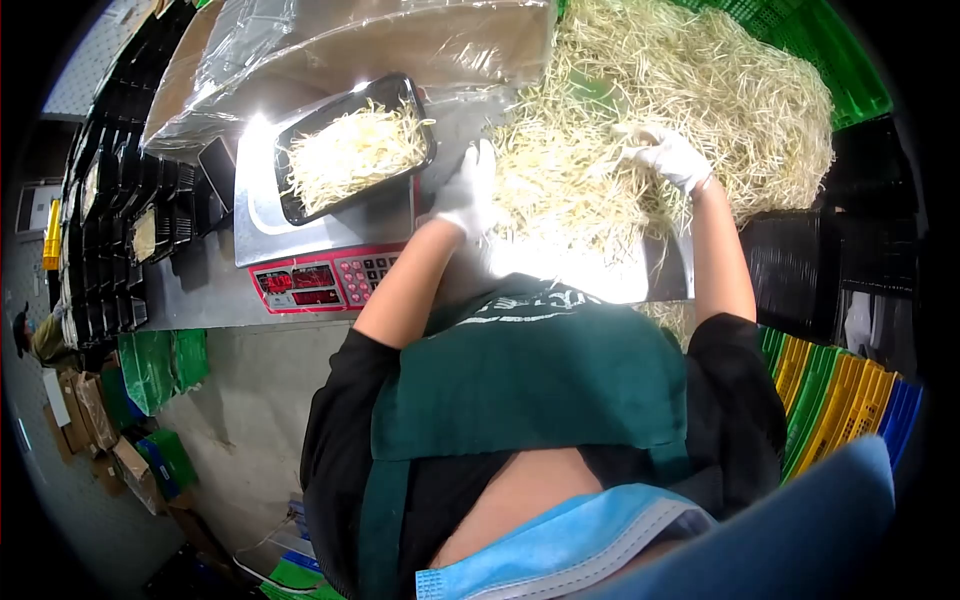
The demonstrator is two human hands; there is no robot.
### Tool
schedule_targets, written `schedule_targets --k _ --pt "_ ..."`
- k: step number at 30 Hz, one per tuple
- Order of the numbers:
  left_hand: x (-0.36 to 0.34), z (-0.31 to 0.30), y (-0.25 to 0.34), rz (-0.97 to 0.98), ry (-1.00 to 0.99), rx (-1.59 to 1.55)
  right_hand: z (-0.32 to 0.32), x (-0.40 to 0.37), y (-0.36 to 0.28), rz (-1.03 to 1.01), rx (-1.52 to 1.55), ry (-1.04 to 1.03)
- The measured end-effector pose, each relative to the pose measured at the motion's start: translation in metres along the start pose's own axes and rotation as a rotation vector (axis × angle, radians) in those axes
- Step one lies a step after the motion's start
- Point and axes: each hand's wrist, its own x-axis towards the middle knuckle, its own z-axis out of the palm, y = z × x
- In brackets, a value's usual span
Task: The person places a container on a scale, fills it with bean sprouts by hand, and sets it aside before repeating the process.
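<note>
A large heap of pale bean sprouts (690, 70) spreads over the table and comes down in front of me. My left hand (466, 194), in a white glove, is at the left edge of the sprouts, its fingers stretched out and holding nothing. My right hand (672, 158), also gloved, is in the heap with its fingers curled around some sprouts; how many is hidden. Left of my left hand, a black plastic tray (290, 205) filled with sprouts sits tilted across a digital scale (335, 240) with a red front panel and lit display.
Stacks of black trays (110, 220) stand at the far left. Behind the scale is a plastic-lined box (370, 60). A green crate (840, 60) rises behind the heap. Green, yellow and blue crates (840, 390) are stacked at the lower right. A dark phone-like slab (217, 172) leans beside the scale.
</note>
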Motion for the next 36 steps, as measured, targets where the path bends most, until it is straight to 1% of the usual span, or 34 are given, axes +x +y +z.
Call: schedule_targets --k 1,2,3,4,5,6,7,9,10,11,13,14,15,17,18,19,21,22,23,24,25,26,27,28,29,30,31,32,33,35,36 --pt "-0.005 -0.001 0.0 -0.065 0.001 0.147 0.004 0.003 0.006 -0.047 -0.127 0.204" --pt "-0.008 0.0 -0.001 -0.071 0.006 0.224 0.0 0.005 0.011 -0.05 -0.128 0.2" --pt "-0.008 0.003 -0.003 -0.082 0.001 0.222 0.003 0.0 -0.001 -0.054 -0.239 0.171" --pt "-0.006 0.008 -0.004 0.011 0.08 0.326 0.01 -0.006 -0.014 -0.056 -0.346 0.14" --pt "-0.003 0.013 -0.004 0.108 0.162 0.431 0.027 -0.006 -0.032 -0.063 -0.501 0.033" --pt "0.003 0.013 0.005 0.019 0.101 0.419 0.052 -0.004 -0.032 -0.24 -0.59 0.055" --pt "0.012 0.015 0.007 0.02 0.109 0.421 0.078 0.0 -0.025 -0.421 -0.68 0.078" --pt "0.03 0.016 0.003 -0.135 -0.013 0.257 0.114 0.009 -0.02 -0.49 -0.717 0.1" --pt "0.03 0.016 0.0 -0.01 0.096 0.186 0.114 0.009 -0.039 -0.315 -0.53 0.081" --pt "0.028 0.017 -0.003 -0.01 0.095 0.187 0.103 0.003 -0.053 -0.314 -0.528 0.082" --pt "0.016 0.005 0.012 0.175 0.104 -0.783 0.076 -0.009 -0.065 -0.279 0.211 -0.158" --pt "0.009 -0.006 0.021 0.15 0.054 -0.817 0.061 -0.008 -0.053 -0.159 0.329 -0.179" --pt "0.011 -0.003 0.012 0.149 0.049 -0.82 0.056 -0.01 -0.057 -0.192 0.455 -0.239" --pt "0.022 0.009 -0.012 -0.09 0.075 -0.207 0.038 0.004 -0.028 0.011 -0.032 -0.153" --pt "0.011 -0.001 0.008 -0.312 0.031 -0.02 0.031 0.001 -0.043 0.192 -0.291 -0.104" --pt "0.002 -0.005 0.01 -0.229 0.048 0.037 0.026 -0.014 -0.052 0.212 -0.308 0.08" --pt "-0.008 0.007 -0.018 0.134 0.282 0.148 0.011 -0.026 -0.021 0.02 -0.107 0.248" --pt "-0.009 0.006 -0.012 0.132 0.273 0.149 0.016 -0.031 -0.025 -0.063 -0.13 0.229" --pt "-0.008 0.008 -0.004 0.264 0.258 0.278 0.019 -0.047 -0.031 0.027 -0.128 0.125" --pt "-0.006 0.011 0.005 0.397 0.248 0.405 0.037 -0.052 -0.029 -0.09 -0.295 0.115" --pt "0.0 0.02 0.011 0.398 0.251 0.404 0.052 -0.051 -0.022 -0.212 -0.465 0.105" --pt "0.01 0.031 0.017 0.396 0.243 0.538 0.065 -0.047 -0.015 -0.363 -0.64 0.132" --pt "0.021 0.041 0.023 0.392 0.235 0.672 0.078 -0.041 -0.005 -0.415 -0.717 0.199" --pt "0.032 0.046 0.026 0.294 0.227 0.681 0.087 -0.033 -0.013 -0.255 -0.73 0.178" --pt "0.044 0.043 0.023 0.297 0.227 0.682 0.092 -0.025 -0.02 -0.093 -0.737 0.16" --pt "0.057 0.04 0.019 0.237 0.156 0.534 0.088 -0.021 -0.02 -0.091 -0.735 0.169" --pt "0.059 0.027 0.033 0.178 0.087 0.386 0.081 -0.014 -0.023 -0.092 -0.464 0.179" --pt "0.055 0.017 0.048 0.055 0.095 0.34 0.074 -0.011 -0.026 -0.095 -0.194 0.184" --pt "0.056 0.01 0.05 0.059 0.094 0.345 0.062 -0.016 -0.052 -0.114 -0.144 0.204" --pt "0.057 0.003 0.05 0.334 0.035 -0.578 0.036 -0.013 -0.078 -0.254 -0.125 0.142" --pt "0.031 -0.002 0.083 0.192 0.124 -1.021 0.029 -0.012 -0.089 -0.332 0.032 0.166"
